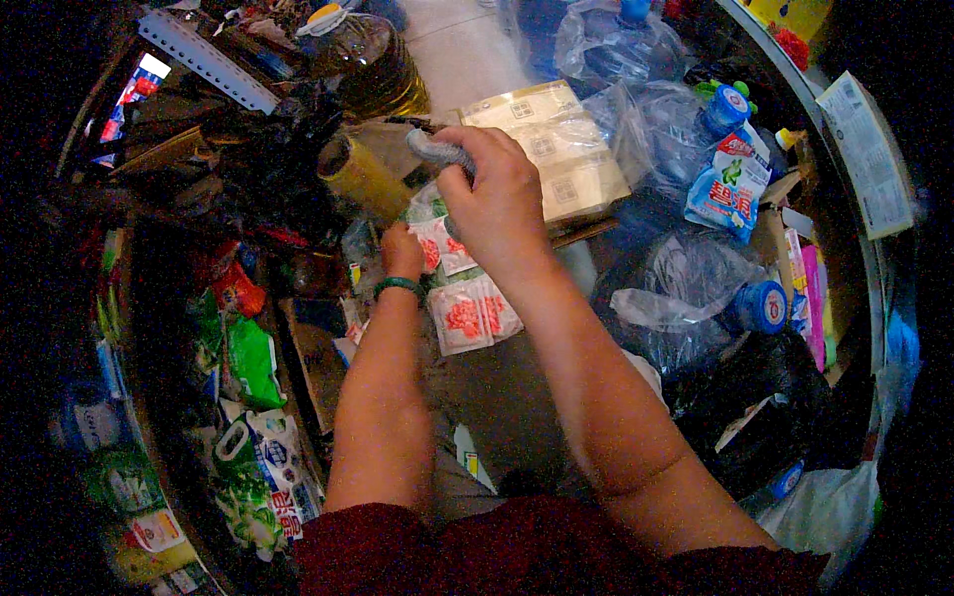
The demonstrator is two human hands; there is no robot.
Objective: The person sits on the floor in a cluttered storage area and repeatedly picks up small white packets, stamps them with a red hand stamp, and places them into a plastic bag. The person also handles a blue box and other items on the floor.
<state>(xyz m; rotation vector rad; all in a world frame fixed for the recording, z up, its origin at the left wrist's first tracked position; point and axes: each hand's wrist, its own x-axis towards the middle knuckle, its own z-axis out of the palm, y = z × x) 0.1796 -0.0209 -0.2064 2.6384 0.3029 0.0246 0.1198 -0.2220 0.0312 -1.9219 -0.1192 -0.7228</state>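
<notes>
My right hand (495, 194) is closed around a grey, soft-looking item (437, 149) above the middle of the pile. My left hand (400, 248), a green bracelet at its wrist, is lower and behind, its fingers curled down beside red-printed white packets (460, 248); what it grips is hidden. More such packets (472, 316) lie below my hands. A yellowish cylinder (353, 169) is just beyond my left hand, and pale wrapped packs (566, 149) sit behind my right hand.
Blue-capped water jugs in clear bags (686, 268) and a blue detergent bag (727, 184) crowd the right. Dark bags (258, 149) and an oil jug (378, 70) fill the back left. Colourful packages (253, 358) line the left. Pale tiled floor (462, 45) shows beyond.
</notes>
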